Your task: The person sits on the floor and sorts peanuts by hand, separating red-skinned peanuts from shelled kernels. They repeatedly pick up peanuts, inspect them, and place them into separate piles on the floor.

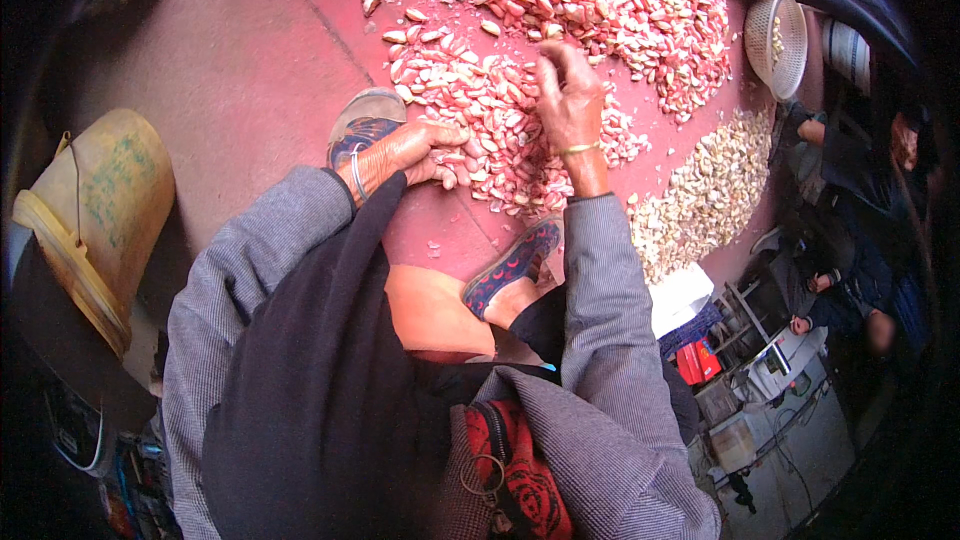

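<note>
1. The red floor (240, 70) is the widest thing, and all the heaps lie directly on it.
2. The far heap (620, 10) of pink-and-white cloves, which look like garlic, is the largest one. As a mass it should be heavy, but loose, so it would slide apart if pushed.
3. The near heap (500, 125) has the same cloves. It lies between and under the two hands.
4. The pale heap (705, 195), at the right, has small cream-coloured pieces.
5. The yellow bucket (110, 200) lies tilted at the left, well apart from the heaps.
6. The white basket (797, 45), beyond the pale heap, has a few pale pieces inside.
7. The left hand (425, 148) is at the near heap's left edge, with fingers bent and close together. I cannot tell if they pinch a clove.
8. The right hand (573, 100) is above the same heap, with fingers half curled; what is between them, I cannot tell.
9. A single clove (490, 28) lies near the far heap. I judge it light and firm, with thin, slippery skin; best to hold it by its thick middle, gently, because it may bruise.
</note>
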The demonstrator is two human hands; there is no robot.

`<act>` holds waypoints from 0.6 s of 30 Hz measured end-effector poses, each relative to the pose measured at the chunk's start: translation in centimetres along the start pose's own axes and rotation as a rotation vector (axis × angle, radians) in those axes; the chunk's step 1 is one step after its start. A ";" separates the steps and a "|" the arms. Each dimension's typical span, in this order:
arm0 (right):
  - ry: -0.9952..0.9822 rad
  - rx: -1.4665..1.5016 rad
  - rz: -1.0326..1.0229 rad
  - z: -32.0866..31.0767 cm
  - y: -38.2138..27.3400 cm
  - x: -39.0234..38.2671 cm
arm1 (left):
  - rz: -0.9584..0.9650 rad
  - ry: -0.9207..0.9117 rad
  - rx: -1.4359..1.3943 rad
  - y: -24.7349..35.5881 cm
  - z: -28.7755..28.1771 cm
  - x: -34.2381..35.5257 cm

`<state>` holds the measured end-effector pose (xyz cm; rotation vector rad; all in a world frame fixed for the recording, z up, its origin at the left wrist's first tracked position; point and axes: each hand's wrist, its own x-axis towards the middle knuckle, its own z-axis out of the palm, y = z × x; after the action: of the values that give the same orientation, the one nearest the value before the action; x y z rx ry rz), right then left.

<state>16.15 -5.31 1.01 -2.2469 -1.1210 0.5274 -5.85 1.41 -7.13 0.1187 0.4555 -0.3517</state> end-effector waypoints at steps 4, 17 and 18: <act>0.148 -0.185 -0.083 1.0 2.7 2.4 | -0.031 0.017 0.001 0.1 0.1 0.1; 0.082 0.126 0.359 1.4 5.8 -0.8 | -0.029 0.011 0.033 0.2 0.2 0.0; 0.075 0.231 0.434 1.3 6.1 -1.0 | -0.019 0.006 0.027 0.2 0.2 -0.1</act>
<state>18.49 -8.73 -3.80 -2.2826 -0.5002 0.6985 -5.74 1.53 -6.88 0.1418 0.4584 -0.3767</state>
